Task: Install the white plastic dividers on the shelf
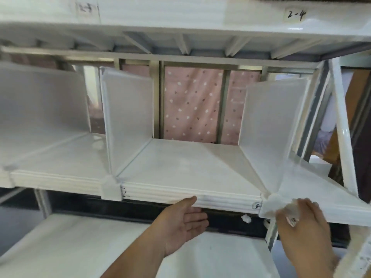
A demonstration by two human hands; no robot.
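At ten o'clock a paper label (pixel 87 9) on the upper shelf beam is too blurred to read; at one o'clock its neighbour (pixel 295 15) reads "2-4". On the middle shelf (pixel 186 167) three white plastic dividers stand upright: the left divider (pixel 40 109) at nine o'clock, the middle divider (pixel 128 117) near centre with its front clip (pixel 111 187) over the shelf lip, the right divider (pixel 271 125) at three o'clock. Pink spotted fabric (pixel 190 103) hangs behind. The left hand (pixel 180 223) at six o'clock has a released grip, palm open, fingertips under the shelf edge. A circled "3" mark (pixel 256 206) shows at five o'clock. The right hand (pixel 305 227) pinches the right divider's front clip (pixel 275 203), blurred, at the lip.
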